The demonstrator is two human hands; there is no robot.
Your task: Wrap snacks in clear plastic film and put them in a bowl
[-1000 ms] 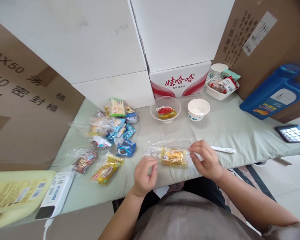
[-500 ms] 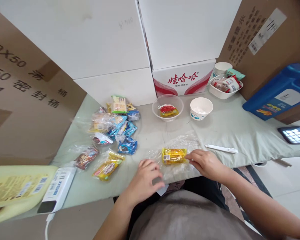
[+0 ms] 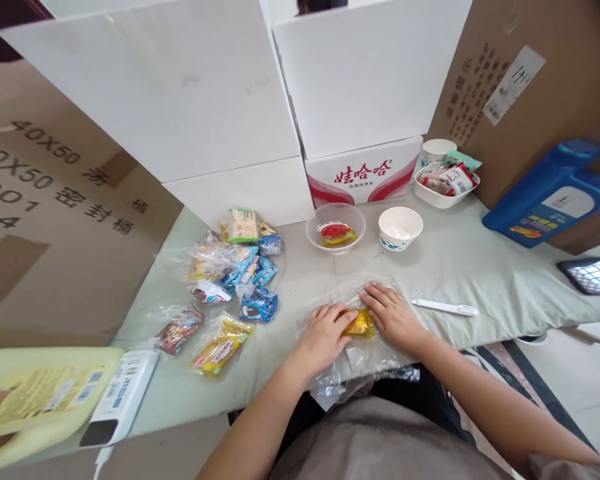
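A small snack packet in yellow wrapping (image 3: 363, 324) lies on a sheet of clear plastic film (image 3: 345, 365) at the table's near edge. My left hand (image 3: 325, 337) rests over the packet's left end, its fingers spread and the thumb apart. Stretched out flat, the fingers of my right hand (image 3: 391, 315) lie on the film along the packet's right side. Both hands partly cover the packet. Part of the film hangs over the table edge towards my lap.
To the left are a heap of wrapped snacks (image 3: 240, 260) and a yellow packet (image 3: 223, 347). A clear bowl (image 3: 310, 233), paper cup (image 3: 400, 233) and filled white tray (image 3: 440, 197) stand behind. A white utility knife (image 3: 445, 307) lies right. Boxes (image 3: 360, 177) wall the back.
My left hand has moved up and right onto the packet. My right hand has gone from the packet's end to lying flat beside it. The film has shifted towards me, over the edge.
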